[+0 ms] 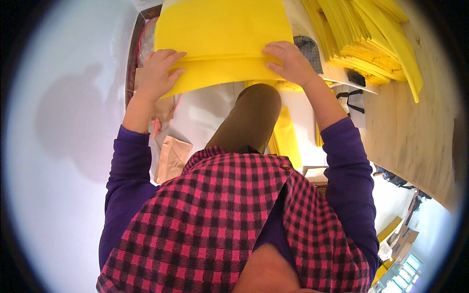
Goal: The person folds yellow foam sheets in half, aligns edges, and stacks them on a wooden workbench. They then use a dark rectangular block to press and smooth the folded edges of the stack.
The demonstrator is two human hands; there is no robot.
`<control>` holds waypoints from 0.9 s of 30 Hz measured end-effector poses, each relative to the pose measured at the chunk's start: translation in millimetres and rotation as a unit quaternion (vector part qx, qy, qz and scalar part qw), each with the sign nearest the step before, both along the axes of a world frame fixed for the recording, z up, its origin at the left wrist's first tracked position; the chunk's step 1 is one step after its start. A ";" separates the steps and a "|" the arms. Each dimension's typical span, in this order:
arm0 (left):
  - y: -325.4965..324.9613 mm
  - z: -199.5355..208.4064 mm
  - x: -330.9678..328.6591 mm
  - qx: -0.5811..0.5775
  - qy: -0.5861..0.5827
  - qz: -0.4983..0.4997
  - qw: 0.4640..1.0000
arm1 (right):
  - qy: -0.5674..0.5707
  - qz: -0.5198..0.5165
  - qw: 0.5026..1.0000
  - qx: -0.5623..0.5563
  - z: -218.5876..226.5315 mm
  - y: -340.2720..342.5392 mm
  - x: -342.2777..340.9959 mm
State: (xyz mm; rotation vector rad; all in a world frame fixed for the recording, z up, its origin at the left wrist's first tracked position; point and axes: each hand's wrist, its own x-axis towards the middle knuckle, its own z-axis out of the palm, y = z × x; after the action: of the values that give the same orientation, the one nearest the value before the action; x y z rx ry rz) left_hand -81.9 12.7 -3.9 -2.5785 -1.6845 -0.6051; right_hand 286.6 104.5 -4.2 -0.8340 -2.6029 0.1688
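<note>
The person's left hand (159,73) and right hand (291,62) touch opposite sides of a creased yellow fabric sheet (224,29); more yellow fabric (364,41) lies stacked at right.

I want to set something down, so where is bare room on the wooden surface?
On the wooden surface, the patch below the yellow stack, at picture right, is bare. Crowded: under that stack, and where left hand and right hand touch the yellow sheet.

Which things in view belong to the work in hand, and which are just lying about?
In use:
broad yellow fabric-like sheet, touched by left hand and right hand
probably the layered pile of similar yellow sheets

Apparently lying about:
flat tan paper-like packet
dark grey checked cloth-like piece
</note>
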 end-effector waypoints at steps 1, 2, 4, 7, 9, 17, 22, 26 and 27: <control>-2.7 -1.5 -0.3 0.013 -0.001 -0.014 1.000 | 0.000 -0.003 1.000 -0.003 -0.3 -3.5 2.1; -5.0 -2.0 -0.2 0.020 0.001 -0.025 0.999 | 0.001 -0.008 1.000 -0.007 -0.1 -6.6 4.1; -9.3 -1.9 2.0 0.025 0.009 -0.035 0.999 | -0.005 -0.013 1.000 -0.017 0.7 -10.8 6.7; -20.7 -1.0 11.5 0.024 0.040 -0.032 0.998 | -0.031 -0.017 0.999 -0.030 1.3 -16.4 7.7; -27.8 -0.2 17.7 0.037 0.083 -0.029 0.995 | -0.051 -0.019 0.998 -0.025 0.6 -19.4 6.3; -37.0 -6.2 17.7 -0.019 0.038 -0.028 0.999 | -0.069 -0.019 0.997 -0.033 -3.5 -22.2 4.7; -36.0 -11.3 6.2 -0.011 0.014 -0.039 0.999 | -0.062 -0.014 0.997 -0.037 -6.7 -19.9 5.1; -33.2 -11.3 2.4 -0.026 -0.004 -0.038 0.999 | -0.061 -0.016 0.998 -0.029 -6.7 -19.8 5.4; -32.4 -10.5 1.8 -0.029 -0.006 -0.036 0.999 | -0.064 -0.018 0.998 -0.024 -6.0 -20.4 5.2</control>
State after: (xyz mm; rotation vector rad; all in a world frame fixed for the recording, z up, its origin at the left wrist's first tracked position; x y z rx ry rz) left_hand -80.1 -19.7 -14.3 -2.6929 -1.6431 -0.5845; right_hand 291.8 84.2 -10.1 -0.9364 -2.7095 0.1724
